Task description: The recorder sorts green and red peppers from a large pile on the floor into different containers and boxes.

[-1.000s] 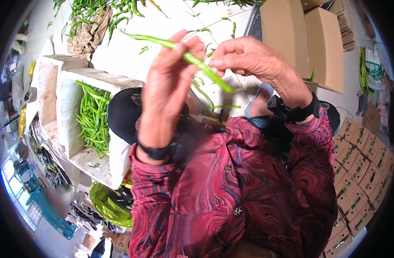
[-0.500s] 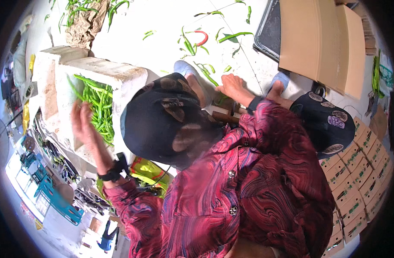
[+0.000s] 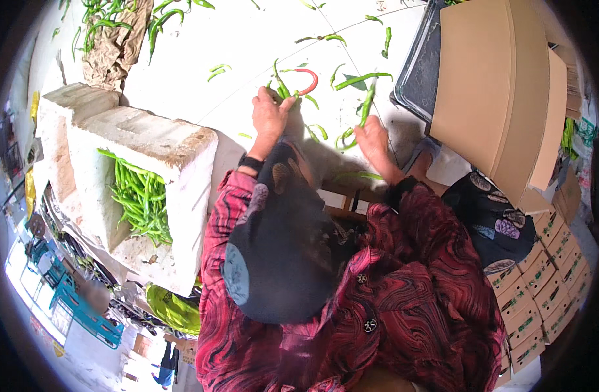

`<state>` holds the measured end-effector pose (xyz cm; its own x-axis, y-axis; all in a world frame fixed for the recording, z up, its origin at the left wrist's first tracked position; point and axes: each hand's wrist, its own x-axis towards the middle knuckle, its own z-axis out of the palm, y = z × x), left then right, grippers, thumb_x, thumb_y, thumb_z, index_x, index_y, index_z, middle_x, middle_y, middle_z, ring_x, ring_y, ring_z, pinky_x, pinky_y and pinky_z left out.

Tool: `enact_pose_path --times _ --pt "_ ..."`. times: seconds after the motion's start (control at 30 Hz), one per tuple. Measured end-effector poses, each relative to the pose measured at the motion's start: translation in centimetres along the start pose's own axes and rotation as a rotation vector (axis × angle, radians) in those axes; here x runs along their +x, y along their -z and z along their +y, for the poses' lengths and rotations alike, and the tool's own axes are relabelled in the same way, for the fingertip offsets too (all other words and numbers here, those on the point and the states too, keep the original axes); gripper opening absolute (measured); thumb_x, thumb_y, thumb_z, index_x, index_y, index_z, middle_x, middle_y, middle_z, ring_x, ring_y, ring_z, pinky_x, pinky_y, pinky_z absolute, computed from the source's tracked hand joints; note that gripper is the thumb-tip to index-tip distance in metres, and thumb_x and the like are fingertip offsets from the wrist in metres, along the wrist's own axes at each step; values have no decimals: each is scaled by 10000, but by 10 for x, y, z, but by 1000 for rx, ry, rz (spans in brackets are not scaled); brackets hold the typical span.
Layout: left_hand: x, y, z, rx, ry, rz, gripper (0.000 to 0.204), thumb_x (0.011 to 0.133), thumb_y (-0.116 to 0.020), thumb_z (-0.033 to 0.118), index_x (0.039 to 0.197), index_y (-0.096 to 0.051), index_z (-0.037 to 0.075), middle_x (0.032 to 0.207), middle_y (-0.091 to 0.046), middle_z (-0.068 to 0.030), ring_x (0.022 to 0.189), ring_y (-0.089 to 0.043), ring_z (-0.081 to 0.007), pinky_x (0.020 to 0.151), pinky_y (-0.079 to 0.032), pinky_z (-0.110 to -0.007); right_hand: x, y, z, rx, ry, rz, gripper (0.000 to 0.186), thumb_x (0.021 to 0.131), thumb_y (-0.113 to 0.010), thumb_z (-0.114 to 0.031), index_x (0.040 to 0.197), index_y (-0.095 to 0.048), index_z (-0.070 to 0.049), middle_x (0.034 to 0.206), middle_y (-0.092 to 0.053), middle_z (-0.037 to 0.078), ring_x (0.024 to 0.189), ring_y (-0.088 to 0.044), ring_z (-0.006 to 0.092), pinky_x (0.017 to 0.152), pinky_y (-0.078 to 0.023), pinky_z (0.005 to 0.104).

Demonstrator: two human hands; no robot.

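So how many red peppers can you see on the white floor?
1. The red pepper lies curved among scattered green peppers, just beyond the left hand. Others may be hidden under the hands or in the foam box.

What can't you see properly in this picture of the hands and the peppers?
- Head view: the left hand fingertips sit among the green peppers, so whether they grip one is unclear.
- The right hand palm faces down; anything under it is hidden.
- The white foam box floor is covered by its peppers.
- The cardboard box hides part of the dark tray.
- The left rim is blurred and bent.
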<state>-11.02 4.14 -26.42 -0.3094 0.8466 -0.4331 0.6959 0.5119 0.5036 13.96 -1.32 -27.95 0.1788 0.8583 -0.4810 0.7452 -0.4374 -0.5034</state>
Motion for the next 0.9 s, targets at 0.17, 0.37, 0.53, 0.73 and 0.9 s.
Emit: enact_pose_path --times 0.17,0.37,0.53,0.73,0.9 --pt "22 -34 35 79 -117 76 609 729 -759 263 1201 -440 49 1065 -479 -196 971 -514 -379 808 -470 -454 72 12 0 -54 -109 149 272 813 -595 -233 958 -521 -16 906 -639 220 870 -615 409 756 -462 481" --pt "27 -54 66 -18 -419 40 466 735 -683 124 1159 -501 63 1028 -474 -166 951 -479 -354 769 -467 -448 104 10 -25 22 -116 130 283 796 -637 -235 1011 -588 -56 877 -671 163 830 -644 331 762 -485 408" --pt "31 -73 69 -58 -517 -36 399 728 -682 108 1088 -525 40 970 -509 -176 914 -506 -354 773 -462 -451 107 2 -49 940 -85 -371 291 883 -554 -86 1136 -564 56 958 -658 105 803 -614 140 692 -488 249" --pt "32 -52 62 -399 -196 -516 310 762 -684 155 1032 -606 24 846 -626 -110 800 -600 -198 771 -478 -321 103 16 -44 946 -103 -666 330 911 -533 -126 1164 -542 85 1030 -628 100 878 -603 133 765 -483 241" --pt "7 49 57 -858 -111 -453 306 779 -632 82 1071 -611 -6 879 -631 -30 807 -572 -117 749 -459 -253 58 71 -124 1030 166 -795 351 924 -528 -203 1167 -549 50 1073 -625 120 988 -592 166 851 -459 284"
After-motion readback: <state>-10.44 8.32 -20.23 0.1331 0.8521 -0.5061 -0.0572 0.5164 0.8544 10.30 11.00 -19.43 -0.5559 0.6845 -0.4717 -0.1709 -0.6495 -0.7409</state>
